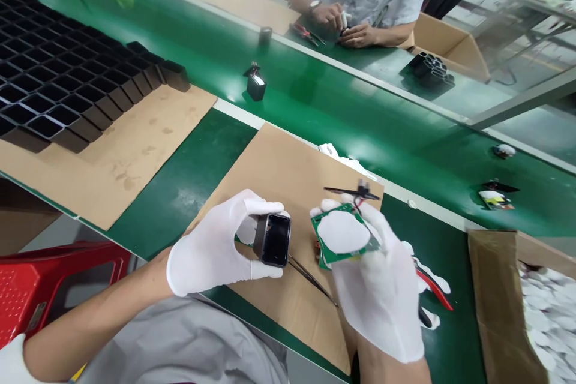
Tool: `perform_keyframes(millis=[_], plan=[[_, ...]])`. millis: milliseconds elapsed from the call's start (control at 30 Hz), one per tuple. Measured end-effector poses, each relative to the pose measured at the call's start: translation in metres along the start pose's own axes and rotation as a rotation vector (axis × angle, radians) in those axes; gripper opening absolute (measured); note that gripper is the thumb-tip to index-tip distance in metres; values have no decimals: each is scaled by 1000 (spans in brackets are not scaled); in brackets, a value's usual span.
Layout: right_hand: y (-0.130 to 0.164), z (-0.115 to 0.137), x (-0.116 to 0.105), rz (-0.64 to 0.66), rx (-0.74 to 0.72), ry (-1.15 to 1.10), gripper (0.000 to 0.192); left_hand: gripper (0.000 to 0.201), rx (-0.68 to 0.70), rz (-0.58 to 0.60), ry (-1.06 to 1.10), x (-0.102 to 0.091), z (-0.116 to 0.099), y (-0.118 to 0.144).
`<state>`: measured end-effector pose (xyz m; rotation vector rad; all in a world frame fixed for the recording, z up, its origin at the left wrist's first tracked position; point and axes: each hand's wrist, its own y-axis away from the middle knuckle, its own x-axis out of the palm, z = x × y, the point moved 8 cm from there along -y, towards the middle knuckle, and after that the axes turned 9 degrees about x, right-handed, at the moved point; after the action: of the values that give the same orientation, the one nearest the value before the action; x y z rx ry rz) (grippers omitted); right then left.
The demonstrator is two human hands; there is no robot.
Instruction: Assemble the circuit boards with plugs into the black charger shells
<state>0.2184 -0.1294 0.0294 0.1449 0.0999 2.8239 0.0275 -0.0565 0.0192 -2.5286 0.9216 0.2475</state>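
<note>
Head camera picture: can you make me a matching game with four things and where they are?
Things:
1. black case
2. green circuit board
3. black honeycomb tray
4. cardboard box of white pads

Places:
A. far left, on a cardboard sheet
B. held in the right hand
C. at the right edge of the bench
D. held in the left hand

Pairs: 1-D, 2-B, 3-A, 4-C
</note>
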Motion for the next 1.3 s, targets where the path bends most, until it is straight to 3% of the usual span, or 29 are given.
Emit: perform_keyframes(millis=[133,300,467,833,1067,1300], plan=[[16,16,6,62,-136,190,59,68,-16,19,-19,0,-4,-6],[22,21,7,60,-158,296,63,62,-50,100,36,6,-6,-9],[21,24,22,135,-200,294,64,60,43,58,54,5,-13,-8],[20,25,33,156,-194,299,58,62,134,64,-28,5,-17,-6],[19,24,40,197,-162,251,61,63,129,50,-25,5,-12,-5],[20,21,39,195,-182,280,51,63,114,38,7,4,-10,-4]])
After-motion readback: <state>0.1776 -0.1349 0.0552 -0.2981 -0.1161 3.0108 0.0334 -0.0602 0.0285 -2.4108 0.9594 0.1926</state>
